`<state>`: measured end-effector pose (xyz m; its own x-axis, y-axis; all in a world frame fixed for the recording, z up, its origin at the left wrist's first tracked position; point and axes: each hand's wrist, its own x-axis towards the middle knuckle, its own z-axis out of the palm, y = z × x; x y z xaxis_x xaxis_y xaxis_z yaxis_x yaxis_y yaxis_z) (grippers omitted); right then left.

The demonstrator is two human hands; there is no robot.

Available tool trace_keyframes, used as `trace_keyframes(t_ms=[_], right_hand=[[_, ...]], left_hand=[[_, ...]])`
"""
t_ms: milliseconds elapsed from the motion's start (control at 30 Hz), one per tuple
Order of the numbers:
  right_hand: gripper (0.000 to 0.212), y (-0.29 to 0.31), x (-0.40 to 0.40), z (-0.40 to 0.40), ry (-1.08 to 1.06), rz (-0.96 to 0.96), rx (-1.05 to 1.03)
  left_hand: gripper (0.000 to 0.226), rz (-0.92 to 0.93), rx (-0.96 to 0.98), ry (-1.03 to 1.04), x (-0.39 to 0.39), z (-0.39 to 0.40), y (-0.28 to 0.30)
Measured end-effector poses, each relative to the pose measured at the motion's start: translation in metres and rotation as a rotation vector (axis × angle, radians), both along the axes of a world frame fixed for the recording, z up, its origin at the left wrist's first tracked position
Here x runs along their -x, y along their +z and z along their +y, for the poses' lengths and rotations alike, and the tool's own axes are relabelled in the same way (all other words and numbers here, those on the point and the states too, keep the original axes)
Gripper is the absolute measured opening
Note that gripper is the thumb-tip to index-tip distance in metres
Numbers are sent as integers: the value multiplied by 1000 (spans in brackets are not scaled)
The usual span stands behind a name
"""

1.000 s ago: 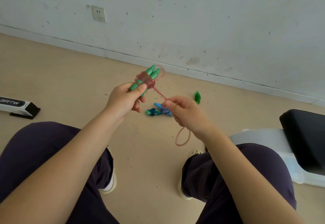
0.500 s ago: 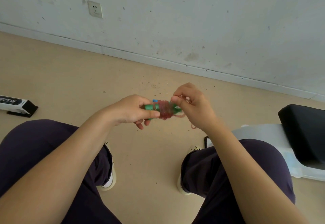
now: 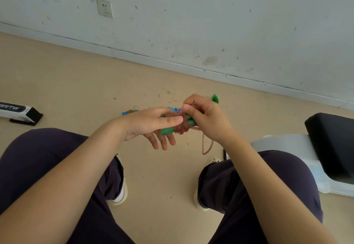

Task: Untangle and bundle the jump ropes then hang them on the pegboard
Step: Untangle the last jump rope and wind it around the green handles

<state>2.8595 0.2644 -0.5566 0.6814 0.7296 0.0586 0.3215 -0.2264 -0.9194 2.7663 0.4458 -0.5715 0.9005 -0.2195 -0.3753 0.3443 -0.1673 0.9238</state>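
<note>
The jump rope bundle is two green handles [image 3: 167,131] with pink rope [image 3: 180,126] wound round their middle, lying level above the floor between my knees. My left hand [image 3: 149,123] pinches the handles, thumb on top and fingers spread beneath. My right hand [image 3: 206,117] pinches the pink rope at the bundle's right end with curled fingers. A loose pink loop [image 3: 207,146] hangs below that hand. A second rope with blue handles [image 3: 127,113] lies on the floor behind my hands, mostly hidden. A small green piece [image 3: 215,98] shows past my right knuckles. No pegboard is in view.
A white and black box [image 3: 19,111] lies on the floor at the left. At the right a black cushion [image 3: 331,144] rests on a white plastic container [image 3: 283,144]. The wall with a socket [image 3: 104,7] runs across the back.
The bundle came down from upright at the left to level in front of me. My right hand moved in to the bundle, taking up the stretched rope until only a short loop hangs.
</note>
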Motion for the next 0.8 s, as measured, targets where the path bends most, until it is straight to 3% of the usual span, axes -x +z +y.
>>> trace_keyframes(t_ms=[200, 433, 567, 800], right_hand=[[13, -7, 4, 3, 32, -90, 88], [9, -7, -8, -7, 41, 75, 80], [24, -8, -6, -6, 112, 187, 25], [15, -11, -11, -8, 75, 254, 58]], left_hand=[[47, -50, -43, 135, -2, -15, -12], [24, -184, -167, 66, -1, -10, -12], [29, -170, -169, 47, -1, -11, -15], [24, -195, -95, 115, -1, -14, -13]])
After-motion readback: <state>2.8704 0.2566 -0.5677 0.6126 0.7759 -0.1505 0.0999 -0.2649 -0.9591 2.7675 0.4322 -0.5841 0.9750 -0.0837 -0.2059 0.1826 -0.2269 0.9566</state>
